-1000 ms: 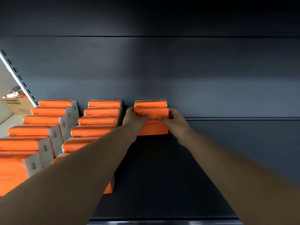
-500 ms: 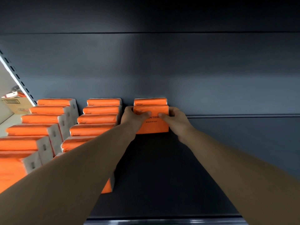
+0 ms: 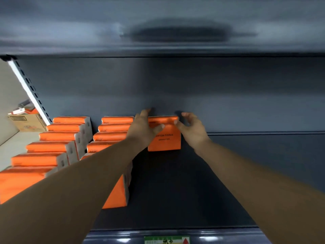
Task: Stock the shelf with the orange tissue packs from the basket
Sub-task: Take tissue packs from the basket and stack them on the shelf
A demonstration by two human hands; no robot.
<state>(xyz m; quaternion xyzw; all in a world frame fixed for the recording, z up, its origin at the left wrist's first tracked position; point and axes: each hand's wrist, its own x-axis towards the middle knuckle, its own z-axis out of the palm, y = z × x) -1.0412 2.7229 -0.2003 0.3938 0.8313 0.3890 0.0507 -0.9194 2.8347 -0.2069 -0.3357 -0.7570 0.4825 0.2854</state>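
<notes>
An orange tissue pack (image 3: 166, 140) printed "COTTON TISSUE" stands upright at the back of the dark shelf (image 3: 175, 191), starting a third row. A second pack's orange top edge shows just behind it. My left hand (image 3: 143, 128) is at the pack's left side, fingers stretched up toward the back wall and thumb lying on the front face. My right hand (image 3: 192, 128) is at its right side, fingers spread and loosely bent off the pack, thumb tip at the upper right corner. The basket is out of view.
Two rows of orange packs fill the shelf's left part: a left row (image 3: 52, 147) and a middle row (image 3: 112, 129), partly hidden by my left forearm. Bare shelf extends to the right. The upper shelf (image 3: 158, 32) hangs overhead. A cardboard box (image 3: 26, 122) sits far left.
Both hands gripped the front pack at its sides before; now their fingers have lifted off and spread, leaving the pack standing. The view has pulled back and shows the shelf's front edge.
</notes>
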